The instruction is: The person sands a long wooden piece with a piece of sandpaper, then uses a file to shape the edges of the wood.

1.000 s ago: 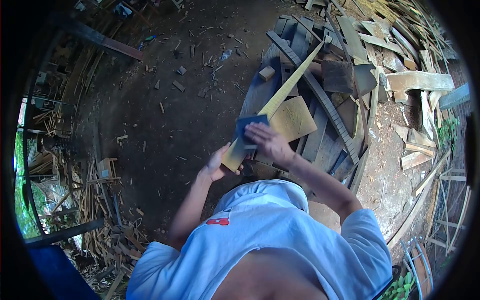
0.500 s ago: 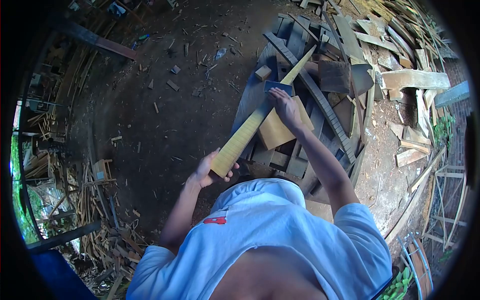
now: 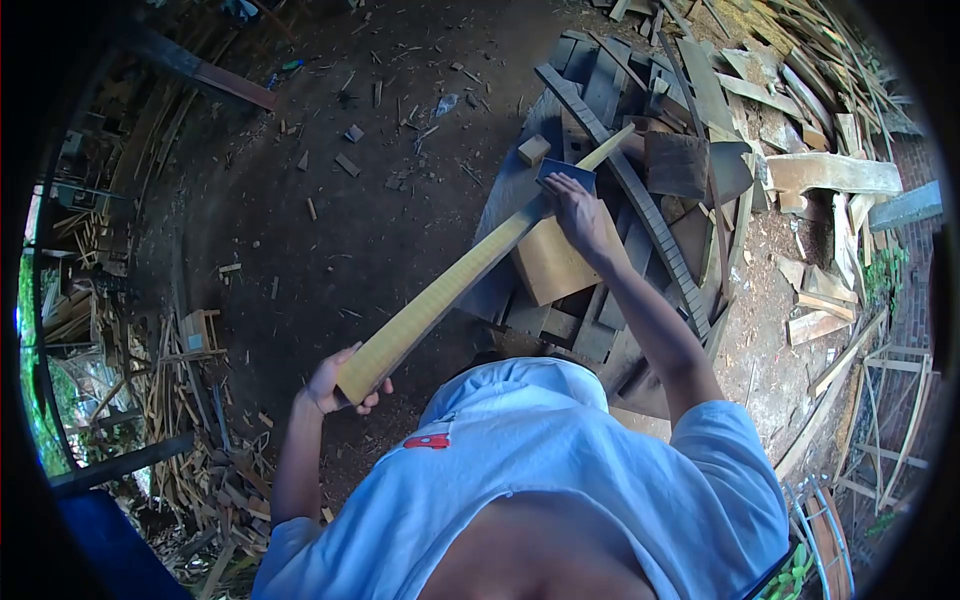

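A long tapered strip of pale wood (image 3: 440, 285) slants across the view, its wide end low on the left and its narrow end up over the wood pile. My left hand (image 3: 324, 380) is wrapped round the wide end from beneath, out beyond the pile. Near the narrow end, my right hand (image 3: 585, 215) holds a dark blue-grey sheet, like sandpaper (image 3: 562, 172), pressed against the strip's upper face. Its fingers are close together over the sheet; the thumb is hard to see. Below that hand sits a pale wooden block (image 3: 553, 262), partly covered by the strip.
A small wood block (image 3: 533, 150) and a long dark slat (image 3: 645, 200) lie on the pile of boards. A thick pale plank (image 3: 835, 173) lies at the right. Scrap wood (image 3: 195, 465) is heaped at the left, and offcuts dot the dirt floor (image 3: 280, 200).
My left hand and the wooden strip have moved down and to the left, so less of the narrow end shows past the sheet. My right hand has shifted only slightly.
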Demonstrator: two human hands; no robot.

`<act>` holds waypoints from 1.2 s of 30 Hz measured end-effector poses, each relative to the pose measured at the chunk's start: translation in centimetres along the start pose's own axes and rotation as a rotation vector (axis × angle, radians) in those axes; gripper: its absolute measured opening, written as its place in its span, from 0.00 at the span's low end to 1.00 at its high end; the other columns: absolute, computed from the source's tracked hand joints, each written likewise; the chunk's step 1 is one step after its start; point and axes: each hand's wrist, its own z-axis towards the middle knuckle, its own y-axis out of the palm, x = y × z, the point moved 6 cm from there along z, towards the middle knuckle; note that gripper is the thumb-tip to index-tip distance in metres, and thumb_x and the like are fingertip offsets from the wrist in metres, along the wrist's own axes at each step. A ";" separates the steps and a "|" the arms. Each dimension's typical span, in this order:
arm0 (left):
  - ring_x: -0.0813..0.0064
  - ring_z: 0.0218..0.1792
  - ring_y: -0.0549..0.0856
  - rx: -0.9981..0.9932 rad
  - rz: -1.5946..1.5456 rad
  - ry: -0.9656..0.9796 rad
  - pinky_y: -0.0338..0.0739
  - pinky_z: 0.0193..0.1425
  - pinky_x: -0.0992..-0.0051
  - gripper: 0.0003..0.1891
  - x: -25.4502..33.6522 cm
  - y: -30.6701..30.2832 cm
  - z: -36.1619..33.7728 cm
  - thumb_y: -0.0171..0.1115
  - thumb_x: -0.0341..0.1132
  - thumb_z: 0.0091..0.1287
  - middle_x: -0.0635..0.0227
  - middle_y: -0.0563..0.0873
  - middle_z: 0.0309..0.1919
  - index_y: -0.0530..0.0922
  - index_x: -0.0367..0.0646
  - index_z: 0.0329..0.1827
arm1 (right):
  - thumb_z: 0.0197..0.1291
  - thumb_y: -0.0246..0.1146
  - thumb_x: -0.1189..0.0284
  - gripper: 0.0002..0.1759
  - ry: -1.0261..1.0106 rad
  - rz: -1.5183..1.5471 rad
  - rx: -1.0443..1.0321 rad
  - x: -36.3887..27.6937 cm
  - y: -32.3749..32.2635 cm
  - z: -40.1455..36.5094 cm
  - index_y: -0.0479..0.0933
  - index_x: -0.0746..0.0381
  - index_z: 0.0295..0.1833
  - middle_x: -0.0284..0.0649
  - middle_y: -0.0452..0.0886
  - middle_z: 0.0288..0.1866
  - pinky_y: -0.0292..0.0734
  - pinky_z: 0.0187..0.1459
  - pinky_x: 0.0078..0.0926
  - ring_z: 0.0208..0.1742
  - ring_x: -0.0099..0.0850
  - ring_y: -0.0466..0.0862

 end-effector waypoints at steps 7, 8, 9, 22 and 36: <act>0.50 0.26 0.86 0.172 0.156 0.191 0.80 0.14 0.64 0.45 4.5 -4.3 -8.7 0.34 0.73 0.64 0.42 0.79 0.52 0.54 0.47 0.75 | 0.61 0.58 0.72 0.19 -0.063 0.141 -0.152 -7.1 -1.6 -2.3 0.76 0.63 0.58 0.45 0.77 0.61 0.69 0.65 0.34 0.66 0.40 0.72; 0.49 0.26 0.86 0.207 0.104 0.326 0.81 0.15 0.63 0.47 5.8 -3.8 -9.2 0.36 0.74 0.62 0.43 0.78 0.54 0.52 0.48 0.75 | 0.61 0.58 0.72 0.19 -0.064 0.129 -0.132 -6.9 -1.6 -2.0 0.75 0.63 0.58 0.44 0.76 0.62 0.70 0.65 0.34 0.66 0.40 0.72; 0.48 0.26 0.86 0.233 0.054 0.462 0.83 0.15 0.62 0.48 7.4 -2.4 -9.3 0.37 0.75 0.61 0.44 0.77 0.55 0.51 0.48 0.76 | 0.61 0.58 0.71 0.19 -0.064 0.110 -0.110 -6.5 -1.9 -1.5 0.75 0.63 0.58 0.44 0.76 0.62 0.70 0.65 0.34 0.67 0.39 0.72; 0.60 0.64 0.71 -0.046 -0.358 1.280 0.53 0.74 0.54 0.30 15.9 4.8 -7.6 0.52 0.52 0.68 0.55 0.76 0.57 0.67 0.38 0.65 | 0.55 0.59 0.79 0.24 -0.083 0.306 0.077 -14.4 -3.6 1.6 0.73 0.65 0.60 0.48 0.74 0.64 0.67 0.68 0.36 0.66 0.43 0.72; 0.65 0.54 0.74 -0.390 -0.462 1.377 0.50 0.76 0.53 0.09 16.3 4.9 -7.4 0.54 0.40 0.71 0.63 0.77 0.42 0.71 0.44 0.44 | 0.57 0.57 0.79 0.18 -0.118 0.336 0.127 -16.5 -4.2 1.2 0.77 0.64 0.55 0.47 0.79 0.58 0.75 0.60 0.34 0.60 0.41 0.79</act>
